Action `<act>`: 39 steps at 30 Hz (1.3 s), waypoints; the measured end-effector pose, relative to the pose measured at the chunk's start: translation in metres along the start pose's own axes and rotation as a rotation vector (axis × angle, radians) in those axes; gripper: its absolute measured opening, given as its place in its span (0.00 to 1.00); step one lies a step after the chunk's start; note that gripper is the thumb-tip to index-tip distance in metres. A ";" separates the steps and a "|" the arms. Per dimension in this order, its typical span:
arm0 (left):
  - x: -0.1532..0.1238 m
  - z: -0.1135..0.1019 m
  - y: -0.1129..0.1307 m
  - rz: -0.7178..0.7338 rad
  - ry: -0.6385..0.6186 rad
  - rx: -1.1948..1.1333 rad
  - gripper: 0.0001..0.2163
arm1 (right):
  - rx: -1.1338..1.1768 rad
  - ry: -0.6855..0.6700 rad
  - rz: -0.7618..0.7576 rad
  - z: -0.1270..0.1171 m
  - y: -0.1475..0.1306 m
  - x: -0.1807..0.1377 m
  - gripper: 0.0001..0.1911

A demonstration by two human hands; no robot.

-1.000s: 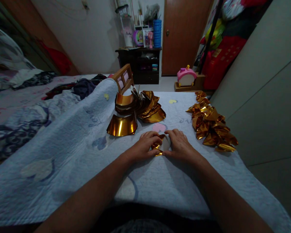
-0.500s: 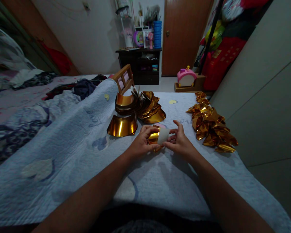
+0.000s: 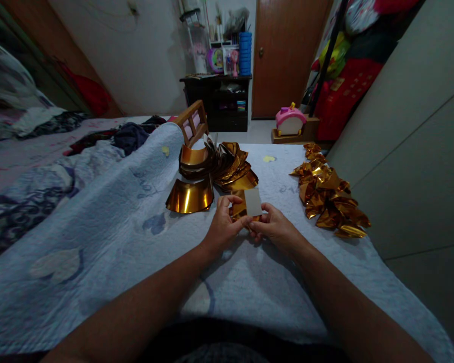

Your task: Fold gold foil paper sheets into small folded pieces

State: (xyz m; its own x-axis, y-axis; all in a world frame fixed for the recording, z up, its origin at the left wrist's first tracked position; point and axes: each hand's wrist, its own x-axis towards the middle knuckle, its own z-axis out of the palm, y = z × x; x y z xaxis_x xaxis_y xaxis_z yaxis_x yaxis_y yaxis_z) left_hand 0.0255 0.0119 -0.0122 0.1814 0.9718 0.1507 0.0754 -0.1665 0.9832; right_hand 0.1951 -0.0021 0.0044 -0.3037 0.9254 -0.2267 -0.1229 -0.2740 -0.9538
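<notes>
A sheet of gold foil paper, with a pale whitish face on its right part, is held up between both hands over the bed. My left hand grips its left side, fingers curled and thumb along the lower edge. My right hand pinches the lower right of the sheet, its thumb close to the left thumb. Beyond the hands lies a fanned stack of gold foil sheets, with a curved gold sheet in front of it. Folded gold foil pieces are heaped to the right.
A pale blue quilt covers the surface. At its far edge stands a small wooden frame. Clothes lie on the left, and a pink toy sits on a box. A white cabinet borders the right side.
The foil sheet has turned so its whitish face stands higher and flatter. My right hand has moved lower, its raised index finger now bent down, and both thumbs have come together.
</notes>
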 end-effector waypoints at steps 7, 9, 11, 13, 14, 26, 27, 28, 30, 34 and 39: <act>0.002 -0.002 0.000 0.073 0.039 0.144 0.17 | -0.050 -0.008 -0.005 -0.002 -0.003 0.000 0.25; 0.002 -0.002 -0.001 0.079 0.042 0.139 0.17 | -0.048 -0.028 -0.014 -0.002 -0.002 0.000 0.26; 0.002 -0.001 -0.002 0.064 0.041 0.123 0.16 | -0.051 -0.038 -0.030 -0.003 -0.002 0.000 0.26; 0.002 -0.001 -0.002 0.048 0.041 0.126 0.16 | -0.068 -0.040 -0.038 -0.004 -0.002 0.000 0.26; 0.002 -0.001 -0.001 0.044 0.041 0.136 0.16 | -0.082 -0.040 -0.039 -0.004 -0.002 0.001 0.26; 0.001 -0.002 -0.002 0.077 0.046 0.315 0.23 | -0.298 0.100 -0.071 -0.011 0.004 0.003 0.26; 0.000 -0.001 0.000 0.069 0.049 0.324 0.26 | -0.335 0.106 -0.059 -0.013 0.004 0.003 0.25; 0.000 -0.001 0.001 0.058 0.055 0.328 0.28 | -0.373 0.113 -0.045 -0.015 0.003 0.002 0.25; -0.001 0.000 0.004 0.046 0.065 0.321 0.29 | -0.441 0.122 -0.030 -0.018 0.002 0.001 0.24; -0.001 0.000 0.008 0.029 0.034 0.345 0.23 | -0.518 0.107 -0.065 -0.020 0.003 0.000 0.24; 0.001 -0.002 0.006 0.020 0.037 0.304 0.19 | -0.604 0.095 -0.090 -0.021 0.003 0.000 0.22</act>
State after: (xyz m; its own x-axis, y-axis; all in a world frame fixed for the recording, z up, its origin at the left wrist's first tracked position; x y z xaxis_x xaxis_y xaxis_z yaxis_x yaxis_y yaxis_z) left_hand 0.0239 0.0126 -0.0059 0.1509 0.9722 0.1792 0.3627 -0.2231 0.9048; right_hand 0.2148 0.0025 -0.0029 -0.2280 0.9649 -0.1306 0.4214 -0.0232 -0.9066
